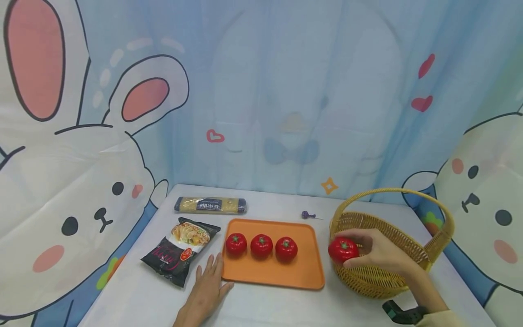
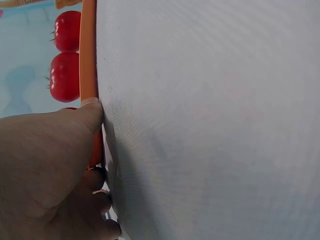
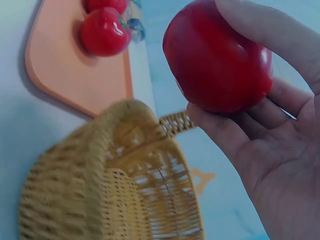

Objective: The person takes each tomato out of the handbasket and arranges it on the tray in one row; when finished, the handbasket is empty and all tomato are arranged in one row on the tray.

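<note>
My right hand holds a red tomato between thumb and fingers, over the left rim of the wicker basket. In the right wrist view this tomato is raised above the basket. On the orange tray three more tomatoes sit in a row: left, middle and right. With fingers extended, my left hand rests at the tray's near left corner. The left wrist view shows its thumb against the tray edge.
A black snack packet lies left of the tray. Behind it is a clear-wrapped pack of noodles with a dark label. A small purple object with a thin tip lies behind the tray. The basket's tall handle arches over its opening.
</note>
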Demonstrator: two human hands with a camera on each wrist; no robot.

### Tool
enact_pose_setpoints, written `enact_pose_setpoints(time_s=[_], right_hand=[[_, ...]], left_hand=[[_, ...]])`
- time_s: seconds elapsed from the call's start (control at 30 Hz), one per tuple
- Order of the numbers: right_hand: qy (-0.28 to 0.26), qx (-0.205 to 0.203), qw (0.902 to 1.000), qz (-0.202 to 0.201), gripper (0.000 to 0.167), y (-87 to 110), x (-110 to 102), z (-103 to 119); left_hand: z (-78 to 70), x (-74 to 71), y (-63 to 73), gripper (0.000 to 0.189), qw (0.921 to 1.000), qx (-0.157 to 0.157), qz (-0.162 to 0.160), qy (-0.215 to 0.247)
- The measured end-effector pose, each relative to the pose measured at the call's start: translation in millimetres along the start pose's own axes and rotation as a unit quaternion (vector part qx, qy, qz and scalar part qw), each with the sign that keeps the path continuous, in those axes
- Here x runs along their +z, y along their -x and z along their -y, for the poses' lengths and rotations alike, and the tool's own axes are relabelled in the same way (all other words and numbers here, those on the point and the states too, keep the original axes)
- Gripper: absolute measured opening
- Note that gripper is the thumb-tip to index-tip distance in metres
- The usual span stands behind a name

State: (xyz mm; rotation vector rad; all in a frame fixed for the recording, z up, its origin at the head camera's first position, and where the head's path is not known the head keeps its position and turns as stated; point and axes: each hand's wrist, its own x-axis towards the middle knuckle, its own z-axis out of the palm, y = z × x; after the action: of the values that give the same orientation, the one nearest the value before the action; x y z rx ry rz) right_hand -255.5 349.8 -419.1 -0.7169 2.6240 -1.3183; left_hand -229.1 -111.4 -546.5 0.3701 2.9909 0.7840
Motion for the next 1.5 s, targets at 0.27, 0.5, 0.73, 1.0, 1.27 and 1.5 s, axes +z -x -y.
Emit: enact_pose_setpoints(time_s=[0.27, 0.5, 0.73, 1.0, 1.27, 1.5], right_hand=[[-0.047, -0.007, 0.9988, 0.012, 0.061, -8.7, 20.6, -6.0], [-0.061, -0.005, 0.998, 0.014, 0.063, -18.8, 37.8, -8.2], [-0.042, 0.007, 0.9986, -0.031, 0.066, -26.5, 62.1, -5.8], [0.028, 0.065, 0.9843, -0.162, 0.073, -35.5, 106.6, -8.1], [0.087, 0.041, 0.9657, -0.241, 0.072, -45.2, 136.6, -22.1], [0.087, 0.043, 0.9602, -0.262, 0.073, -48.0, 148.0, -34.4]], left_hand=[[0.8, 1.6, 0.2, 0.084, 1.0, 0.001, 0.0, 0.002], [-1.3, 1.2, 0.0, 0.083, 1.0, 0.003, -0.005, 0.0], [-3.5, 0.2, 1.0, 0.083, 1.0, 0.003, -0.003, 0.007], [-2.4, -1.1, 0.4, 0.082, 1.0, 0.001, -0.004, 0.004], [-1.8, -1.0, 0.4, 0.082, 1.0, -0.006, 0.001, 0.008], [-1.8, -2.4, 1.5, 0.083, 1.0, -0.004, -0.004, 0.004]])
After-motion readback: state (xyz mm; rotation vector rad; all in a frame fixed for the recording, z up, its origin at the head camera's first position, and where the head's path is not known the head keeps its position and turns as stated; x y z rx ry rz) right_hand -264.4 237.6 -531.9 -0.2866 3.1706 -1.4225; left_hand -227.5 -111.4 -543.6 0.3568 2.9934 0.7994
